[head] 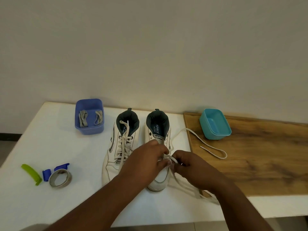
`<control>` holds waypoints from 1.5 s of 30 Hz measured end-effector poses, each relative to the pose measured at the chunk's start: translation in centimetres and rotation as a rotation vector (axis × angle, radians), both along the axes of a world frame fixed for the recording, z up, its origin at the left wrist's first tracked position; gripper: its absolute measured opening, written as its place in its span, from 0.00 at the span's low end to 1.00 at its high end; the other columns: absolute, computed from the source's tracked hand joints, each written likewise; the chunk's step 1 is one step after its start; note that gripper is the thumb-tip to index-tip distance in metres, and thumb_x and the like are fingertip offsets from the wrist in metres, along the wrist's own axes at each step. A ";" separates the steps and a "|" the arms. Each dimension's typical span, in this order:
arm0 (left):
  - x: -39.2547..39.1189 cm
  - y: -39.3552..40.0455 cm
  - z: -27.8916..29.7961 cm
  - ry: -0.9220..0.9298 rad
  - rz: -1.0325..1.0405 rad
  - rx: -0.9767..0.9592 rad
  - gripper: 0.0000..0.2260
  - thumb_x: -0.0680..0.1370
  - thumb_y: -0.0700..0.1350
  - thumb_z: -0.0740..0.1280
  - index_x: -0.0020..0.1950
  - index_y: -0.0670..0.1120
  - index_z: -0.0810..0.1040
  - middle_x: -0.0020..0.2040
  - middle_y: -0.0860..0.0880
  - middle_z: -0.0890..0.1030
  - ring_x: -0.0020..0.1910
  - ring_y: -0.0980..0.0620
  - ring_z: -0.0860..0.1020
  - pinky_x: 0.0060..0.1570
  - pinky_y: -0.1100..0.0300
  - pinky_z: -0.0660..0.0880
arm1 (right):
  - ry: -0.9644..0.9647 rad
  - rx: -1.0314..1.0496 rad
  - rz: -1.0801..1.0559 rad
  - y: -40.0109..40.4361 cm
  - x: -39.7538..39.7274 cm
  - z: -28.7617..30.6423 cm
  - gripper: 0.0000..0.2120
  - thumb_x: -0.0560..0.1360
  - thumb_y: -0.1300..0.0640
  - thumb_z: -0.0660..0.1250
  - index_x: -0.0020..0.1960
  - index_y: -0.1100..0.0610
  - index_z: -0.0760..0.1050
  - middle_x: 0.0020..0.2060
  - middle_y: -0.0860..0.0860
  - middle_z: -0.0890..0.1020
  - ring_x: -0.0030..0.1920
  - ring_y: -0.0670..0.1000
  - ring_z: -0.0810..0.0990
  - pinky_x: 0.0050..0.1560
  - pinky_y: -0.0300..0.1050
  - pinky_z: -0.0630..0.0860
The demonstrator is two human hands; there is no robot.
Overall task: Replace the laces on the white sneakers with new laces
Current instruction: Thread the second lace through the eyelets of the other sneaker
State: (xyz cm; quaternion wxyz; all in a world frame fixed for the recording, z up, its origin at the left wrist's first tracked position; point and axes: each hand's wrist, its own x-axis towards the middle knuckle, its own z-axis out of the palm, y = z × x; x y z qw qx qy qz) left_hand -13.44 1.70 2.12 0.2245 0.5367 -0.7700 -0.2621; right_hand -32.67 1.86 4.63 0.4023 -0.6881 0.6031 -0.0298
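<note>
At the centre of the frame, on the white surface [50, 205], both hands work the right sneaker [158, 130]: the left hand [146, 162] curled over its eyelets, the right hand [188, 165] pinching its lace [215, 152].

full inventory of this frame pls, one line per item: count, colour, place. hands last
sneakers: 2, white with dark collars, side by side mid-table; the left one in the picture laced, the right one partly unlaced
old lace: 1, off-white, trailing from the right sneaker onto the wood board
laces: 2 bundles, grey, inside the blue tub
blue tub: 1, blue, back left of the sneakers
teal tub: 1, teal, on the wood board, nothing visible inside
tape roll: 1, grey, front left
green clip: 1, green, left of the tape
blue clip pieces: 2, blue, beside the tape
table: 1, white
wood board: 1, brown, right
left hand: on the right sneaker
right hand: pinches the lace
</note>
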 end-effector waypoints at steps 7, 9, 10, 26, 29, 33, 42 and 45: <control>-0.2 0.6 -0.7 0.098 -0.002 0.135 0.19 0.79 0.54 0.68 0.69 0.58 0.71 0.48 0.59 0.79 0.43 0.62 0.77 0.45 0.67 0.72 | -0.097 0.213 -0.022 0.4 -0.2 0.5 0.04 0.81 0.55 0.66 0.52 0.52 0.80 0.47 0.51 0.84 0.43 0.48 0.79 0.48 0.49 0.79; -0.6 1.0 -0.5 0.191 0.038 0.225 0.20 0.78 0.55 0.69 0.69 0.59 0.68 0.45 0.59 0.79 0.41 0.63 0.77 0.43 0.68 0.72 | -0.129 0.271 0.005 0.5 -0.1 0.7 0.04 0.80 0.57 0.67 0.51 0.54 0.80 0.46 0.52 0.85 0.40 0.47 0.78 0.43 0.46 0.77; -0.8 1.3 -0.5 0.224 0.055 0.269 0.22 0.77 0.55 0.71 0.68 0.60 0.67 0.45 0.58 0.80 0.42 0.62 0.79 0.44 0.66 0.74 | -0.152 0.283 0.025 0.5 0.0 0.8 0.03 0.79 0.58 0.67 0.50 0.55 0.79 0.44 0.53 0.85 0.38 0.46 0.77 0.42 0.44 0.76; 0.6 1.6 0.2 0.167 0.039 0.285 0.12 0.72 0.56 0.75 0.53 0.58 0.79 0.48 0.60 0.81 0.48 0.64 0.77 0.50 0.61 0.76 | -0.430 0.333 -0.253 0.0 0.0 1.4 0.09 0.80 0.55 0.70 0.60 0.52 0.78 0.40 0.55 0.84 0.34 0.47 0.72 0.35 0.40 0.70; 0.8 1.5 0.4 0.230 0.032 0.329 0.07 0.74 0.55 0.73 0.50 0.57 0.81 0.45 0.60 0.82 0.44 0.64 0.78 0.47 0.61 0.76 | -0.464 0.334 -0.330 -0.2 -0.1 1.4 0.08 0.80 0.55 0.70 0.59 0.53 0.79 0.38 0.55 0.82 0.33 0.48 0.70 0.34 0.40 0.69; 0.5 1.5 0.6 0.256 -0.036 0.377 0.06 0.78 0.55 0.69 0.52 0.56 0.82 0.45 0.56 0.83 0.45 0.59 0.79 0.48 0.54 0.78 | -0.542 0.374 -0.366 -0.3 0.1 1.3 0.10 0.80 0.55 0.70 0.61 0.53 0.78 0.38 0.57 0.80 0.32 0.48 0.69 0.32 0.40 0.67; 0.7 1.5 0.3 0.257 0.005 0.394 0.08 0.79 0.57 0.67 0.46 0.55 0.81 0.41 0.51 0.82 0.41 0.54 0.80 0.46 0.50 0.78 | -0.349 0.232 -0.253 -0.1 -0.2 0.4 0.08 0.79 0.50 0.72 0.57 0.48 0.80 0.38 0.53 0.85 0.34 0.49 0.72 0.34 0.42 0.69; 0.6 1.4 0.6 0.347 0.069 0.398 0.05 0.79 0.54 0.69 0.46 0.55 0.83 0.40 0.55 0.84 0.38 0.58 0.81 0.45 0.52 0.80 | -0.384 0.257 -0.246 -0.1 0.1 0.5 0.13 0.76 0.45 0.74 0.58 0.47 0.80 0.38 0.54 0.85 0.35 0.51 0.71 0.33 0.43 0.69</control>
